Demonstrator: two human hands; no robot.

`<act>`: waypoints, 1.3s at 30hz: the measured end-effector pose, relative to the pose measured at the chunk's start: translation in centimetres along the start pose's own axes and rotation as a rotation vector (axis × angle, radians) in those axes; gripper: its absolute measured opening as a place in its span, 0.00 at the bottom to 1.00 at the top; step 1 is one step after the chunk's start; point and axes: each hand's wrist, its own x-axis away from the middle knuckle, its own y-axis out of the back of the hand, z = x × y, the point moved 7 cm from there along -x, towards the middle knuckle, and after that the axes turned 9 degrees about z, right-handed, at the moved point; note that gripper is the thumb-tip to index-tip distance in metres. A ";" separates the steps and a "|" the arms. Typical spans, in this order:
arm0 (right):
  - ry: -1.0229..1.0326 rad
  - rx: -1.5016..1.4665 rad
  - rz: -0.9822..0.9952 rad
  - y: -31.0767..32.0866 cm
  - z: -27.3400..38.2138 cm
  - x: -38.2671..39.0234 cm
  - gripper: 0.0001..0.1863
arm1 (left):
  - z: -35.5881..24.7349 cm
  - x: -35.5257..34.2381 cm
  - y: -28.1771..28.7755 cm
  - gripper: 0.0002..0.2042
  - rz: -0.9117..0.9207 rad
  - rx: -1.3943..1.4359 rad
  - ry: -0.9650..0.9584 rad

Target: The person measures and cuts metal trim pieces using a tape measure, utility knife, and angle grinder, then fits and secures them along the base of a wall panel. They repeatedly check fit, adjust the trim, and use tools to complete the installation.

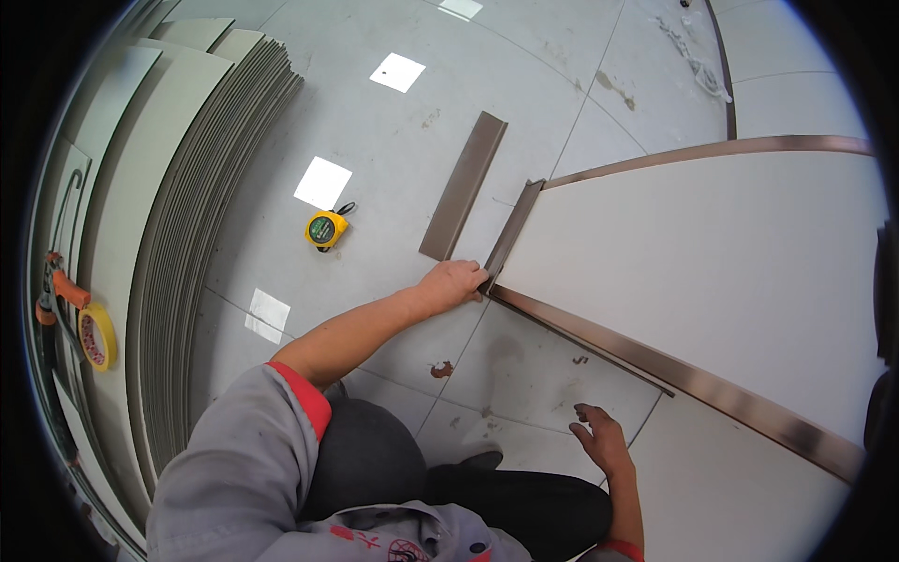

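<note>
A large white panel (693, 244) lies at the right with bronze-coloured metal trim (646, 356) along its long edges. A short brown metal strip (515, 229) runs across its left end. My left hand (454, 284) grips the near corner of that strip, its fingers curled over the end. Low over the floor tiles, my right hand (602, 440) is empty, with its thumb and fingers apart. A thin dark strip (599, 353) sticks out from under the panel's near edge. Beyond my left hand, a loose brown metal profile (465, 187) lies on the tiles.
A yellow tape measure (325, 229) rests on the floor to the left. Many boards (201, 197) stand stacked at far left, with a roll of yellow tape (96, 336) and an orange-handled tool (67, 290) on them. Clear plastic wrap (698, 66) lies at the back right.
</note>
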 end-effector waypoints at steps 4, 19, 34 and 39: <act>-0.019 -0.008 -0.018 0.1 -0.4 0.0 0.20 | 0.4 0.1 -0.1 0.16 -0.020 0.013 0.002; -0.026 -0.010 0.025 0.4 0.8 -0.2 0.20 | 0.7 0.4 -0.1 0.17 -0.092 0.043 -0.003; -0.018 0.057 0.039 0.4 1.4 -0.7 0.19 | 1.0 0.5 0.0 0.16 -0.113 0.060 0.017; -0.020 0.060 0.039 0.5 1.4 -0.7 0.19 | 0.7 0.4 0.2 0.16 -0.103 0.077 0.007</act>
